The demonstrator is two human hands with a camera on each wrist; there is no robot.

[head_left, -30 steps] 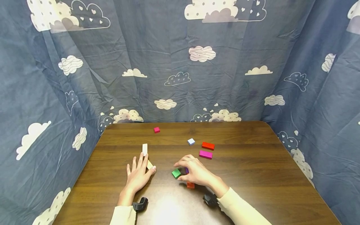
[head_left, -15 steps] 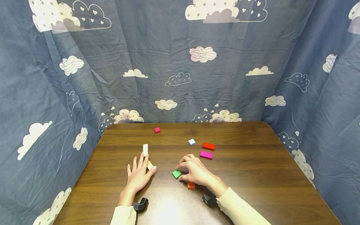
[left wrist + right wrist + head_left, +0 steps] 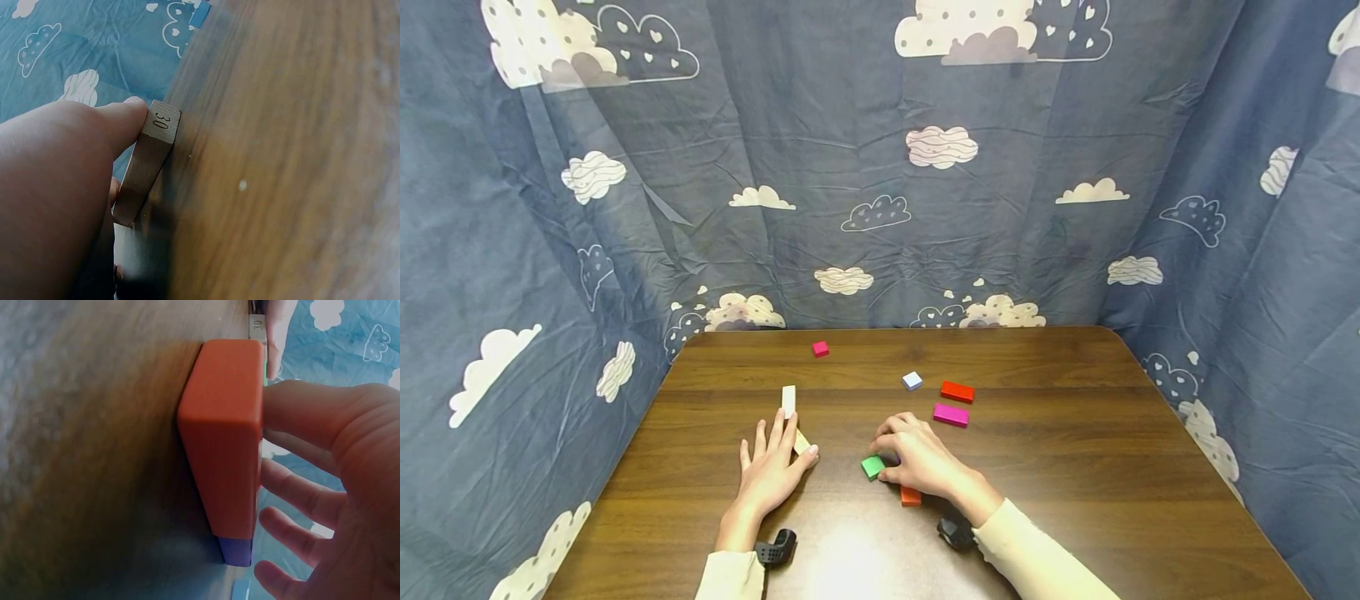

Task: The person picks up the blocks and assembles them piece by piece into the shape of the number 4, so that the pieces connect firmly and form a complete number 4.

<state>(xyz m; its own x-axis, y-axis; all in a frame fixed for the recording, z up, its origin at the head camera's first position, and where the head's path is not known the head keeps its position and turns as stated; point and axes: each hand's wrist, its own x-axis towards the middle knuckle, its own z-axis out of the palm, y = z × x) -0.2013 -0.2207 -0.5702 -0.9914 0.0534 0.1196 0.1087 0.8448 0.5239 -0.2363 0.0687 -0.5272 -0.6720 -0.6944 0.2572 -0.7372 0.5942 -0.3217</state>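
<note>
My left hand (image 3: pixel 767 477) lies with straight, spread fingers on the table's left half. Its fingertips reach the near end of a white block (image 3: pixel 788 400), and its thumb touches a plain wooden block (image 3: pixel 147 156) marked 30. My right hand (image 3: pixel 923 460) arches over an orange block (image 3: pixel 228 450) and a purple block (image 3: pixel 237 551), which lie end to end. A small green block (image 3: pixel 872 467) is flat on the table by the right thumb and index fingertip. In the right wrist view the fingers (image 3: pixel 300 487) are spread apart, with nothing gripped between them.
Farther back on the wooden table (image 3: pixel 1060 433) are a red block (image 3: pixel 957 392), a magenta block (image 3: pixel 951 415), a small pale blue block (image 3: pixel 912 381) and a small crimson block (image 3: pixel 821 349). A blue cloud-patterned curtain (image 3: pixel 820 108) surrounds the back and sides.
The right thumb and fingertips have shifted very slightly right over the purple block. The left hand and the blocks stay put; the head view drifts slightly.
</note>
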